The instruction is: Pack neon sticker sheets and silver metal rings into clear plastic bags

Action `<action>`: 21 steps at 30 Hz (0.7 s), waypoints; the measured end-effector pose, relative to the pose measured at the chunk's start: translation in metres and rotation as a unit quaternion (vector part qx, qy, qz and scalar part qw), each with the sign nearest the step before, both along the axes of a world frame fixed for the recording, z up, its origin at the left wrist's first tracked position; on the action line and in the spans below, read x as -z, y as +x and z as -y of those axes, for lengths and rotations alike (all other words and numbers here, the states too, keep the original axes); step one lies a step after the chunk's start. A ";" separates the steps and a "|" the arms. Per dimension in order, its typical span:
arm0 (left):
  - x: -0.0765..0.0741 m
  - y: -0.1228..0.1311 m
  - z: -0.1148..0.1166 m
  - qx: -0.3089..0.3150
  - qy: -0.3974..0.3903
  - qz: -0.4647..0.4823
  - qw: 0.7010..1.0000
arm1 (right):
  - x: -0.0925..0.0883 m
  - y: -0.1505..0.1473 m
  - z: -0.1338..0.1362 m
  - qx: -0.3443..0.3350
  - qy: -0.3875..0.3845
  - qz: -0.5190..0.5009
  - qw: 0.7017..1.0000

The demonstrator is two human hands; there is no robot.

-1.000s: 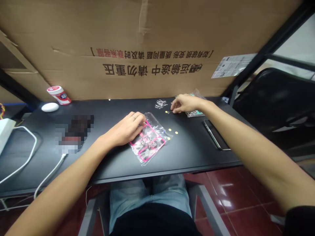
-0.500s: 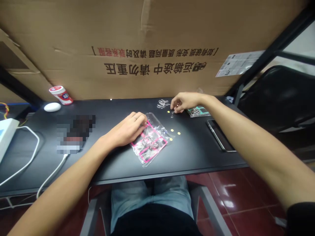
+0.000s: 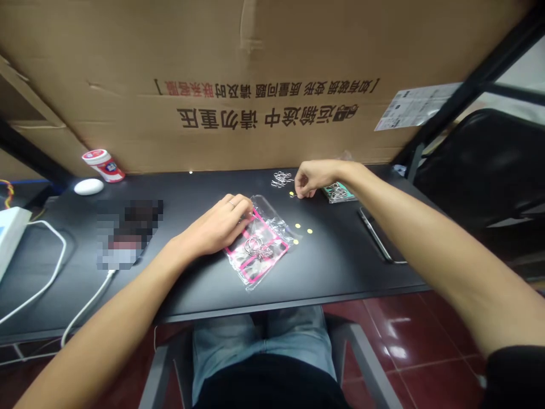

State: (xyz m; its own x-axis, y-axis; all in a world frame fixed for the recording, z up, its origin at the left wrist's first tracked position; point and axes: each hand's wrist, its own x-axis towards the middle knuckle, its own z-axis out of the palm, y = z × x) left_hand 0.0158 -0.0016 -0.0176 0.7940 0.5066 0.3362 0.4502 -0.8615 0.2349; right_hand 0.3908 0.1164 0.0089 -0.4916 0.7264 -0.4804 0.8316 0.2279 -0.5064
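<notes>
My left hand rests at the left edge of a clear plastic bag, its curled fingers closed on that edge. In the bag lies a pink-framed piece with silver key rings and chains over it. Beyond it, my right hand is closed in a pinch on a small silver metal hook, partly hidden by the fingertips, low over the table beside a yellow dot. Just left of these fingers is a pile of silver hooks. Several more yellow dots lie right of the bag.
Behind my right wrist lies a green-framed bag with metal pieces. A phone sits under my right forearm. To the left are a red-and-white tub, a white oval case and a white cable. A cardboard sheet stands along the back.
My right hand has shifted slightly left and now pinches the small silver hook that lay below its fingertips; the hook's end is by the yellow dot. My left hand stays on the bag.
</notes>
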 end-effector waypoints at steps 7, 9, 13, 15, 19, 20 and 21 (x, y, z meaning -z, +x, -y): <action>-0.001 0.001 0.001 0.005 -0.014 0.010 1.000 | -0.004 -0.016 0.016 -0.012 0.087 0.120 0.989; -0.001 0.001 0.000 0.002 -0.013 0.013 1.000 | -0.002 -0.022 0.021 -0.028 0.128 0.147 0.980; -0.001 0.000 0.000 0.000 -0.011 0.014 1.000 | 0.004 -0.029 0.028 -0.031 0.179 0.158 0.971; -0.001 0.000 0.000 0.000 -0.014 0.016 1.000 | 0.008 -0.029 0.033 -0.033 0.197 0.164 0.966; -0.002 0.001 0.001 0.003 -0.016 0.011 1.000 | 0.010 -0.026 0.043 -0.038 0.229 0.164 0.959; -0.002 0.001 0.001 0.003 -0.015 0.007 1.000 | 0.011 -0.025 0.045 -0.035 0.232 0.161 0.959; -0.003 0.001 0.002 0.003 -0.015 0.003 1.000 | 0.011 -0.024 0.047 -0.030 0.232 0.157 0.959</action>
State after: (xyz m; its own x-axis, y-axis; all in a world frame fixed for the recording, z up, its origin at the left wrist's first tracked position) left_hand 0.0170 -0.0031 -0.0146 0.7944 0.5123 0.3263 0.4440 -0.8564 0.2635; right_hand 0.3669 0.0694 -0.0018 -0.4238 0.8724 -0.2434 0.9046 0.4212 -0.0654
